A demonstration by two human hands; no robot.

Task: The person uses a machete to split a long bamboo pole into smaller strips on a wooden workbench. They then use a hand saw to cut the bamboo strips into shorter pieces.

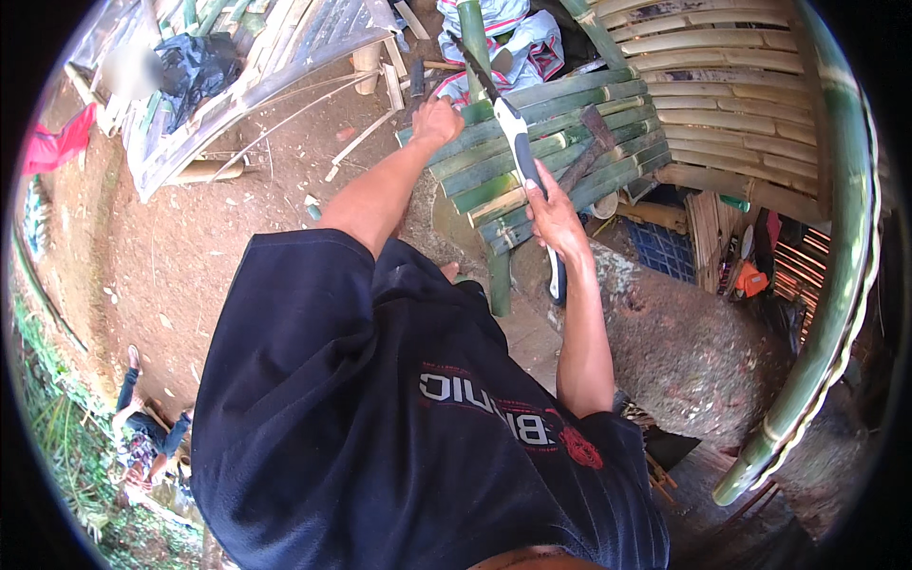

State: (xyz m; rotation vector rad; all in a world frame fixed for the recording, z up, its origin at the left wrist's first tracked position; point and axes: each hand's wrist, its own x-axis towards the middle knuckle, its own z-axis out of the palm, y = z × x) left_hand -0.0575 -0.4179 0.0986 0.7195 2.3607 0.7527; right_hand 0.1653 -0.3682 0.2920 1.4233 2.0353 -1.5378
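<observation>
My right hand [556, 220] is closed round the handle of a hand saw [518, 138], which has a white and dark grip and a narrow dark blade pointing up and away. Its blade passes by an upright green bamboo pole [472, 43]; whether they touch I cannot tell. My left hand [438, 122] is curled at the far left edge of a bench top of green bamboo slats [465, 180]. What its fingers hold, if anything, is hidden. On the slats lies a dark tool [596, 133] with a hatchet-like head.
White woven sacks [532, 43] with red and blue stripes lie behind the bench. At right rise a split-bamboo backrest [722, 95] and a thick green bamboo pole [826, 237], near a large rock [684, 351]. Another person [147, 432] is at lower left.
</observation>
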